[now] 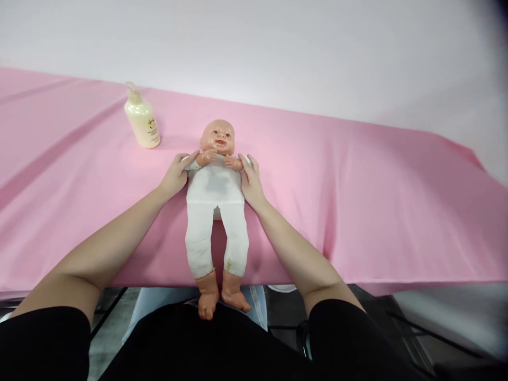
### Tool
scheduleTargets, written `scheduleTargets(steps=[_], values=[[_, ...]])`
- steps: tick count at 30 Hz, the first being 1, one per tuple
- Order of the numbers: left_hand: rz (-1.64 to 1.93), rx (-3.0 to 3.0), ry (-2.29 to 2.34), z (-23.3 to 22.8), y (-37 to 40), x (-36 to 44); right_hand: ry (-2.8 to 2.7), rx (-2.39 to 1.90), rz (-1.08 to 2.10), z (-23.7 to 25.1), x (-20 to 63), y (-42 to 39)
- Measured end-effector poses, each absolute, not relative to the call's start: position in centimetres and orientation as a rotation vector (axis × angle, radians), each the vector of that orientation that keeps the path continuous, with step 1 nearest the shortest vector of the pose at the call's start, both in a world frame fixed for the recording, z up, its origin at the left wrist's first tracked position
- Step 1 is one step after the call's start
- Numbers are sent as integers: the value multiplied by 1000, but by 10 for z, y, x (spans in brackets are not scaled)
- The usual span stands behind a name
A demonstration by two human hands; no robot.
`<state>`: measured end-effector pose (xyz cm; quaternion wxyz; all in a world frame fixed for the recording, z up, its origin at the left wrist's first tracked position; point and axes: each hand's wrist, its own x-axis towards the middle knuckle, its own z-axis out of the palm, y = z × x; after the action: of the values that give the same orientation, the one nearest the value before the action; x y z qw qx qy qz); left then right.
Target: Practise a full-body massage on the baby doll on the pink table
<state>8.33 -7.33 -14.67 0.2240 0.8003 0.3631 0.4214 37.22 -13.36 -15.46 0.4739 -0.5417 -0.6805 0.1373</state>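
A baby doll (216,182) with a white cloth body lies face up on the pink cloth, its feet sticking out past the table's front edge. My left hand (177,172) is closed around the doll's arm on the left side of the view. On the other side, my right hand (251,180) has its fingers wrapped over the doll's other arm. Both doll hands rest near its chest, below the chin. A greyish patch marks the front of the white body, and small brownish stains show at the ankles.
A pale yellow pump bottle (143,121) stands on the pink tablecloth (301,190), behind and left of the doll. A white wall (254,53) rises behind the table. Dark metal legs and the floor show below the front edge.
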Motion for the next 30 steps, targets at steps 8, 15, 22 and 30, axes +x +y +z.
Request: scheduleTargets(steps=[8,15,22,30], values=[[1153,2275,970,-141,-77,85,-1697,-1332,335,-152,373,-135],[1145,2296,998,-140,-76,85,-1712,-1312,321,-152,374,-133],[1115,2299,1046,-138,-78,84,-1693,-1309,342,-153,374,-132],[1133,2238,1079,-141,-77,83,-1682,-1290,322,-155,375,-131]])
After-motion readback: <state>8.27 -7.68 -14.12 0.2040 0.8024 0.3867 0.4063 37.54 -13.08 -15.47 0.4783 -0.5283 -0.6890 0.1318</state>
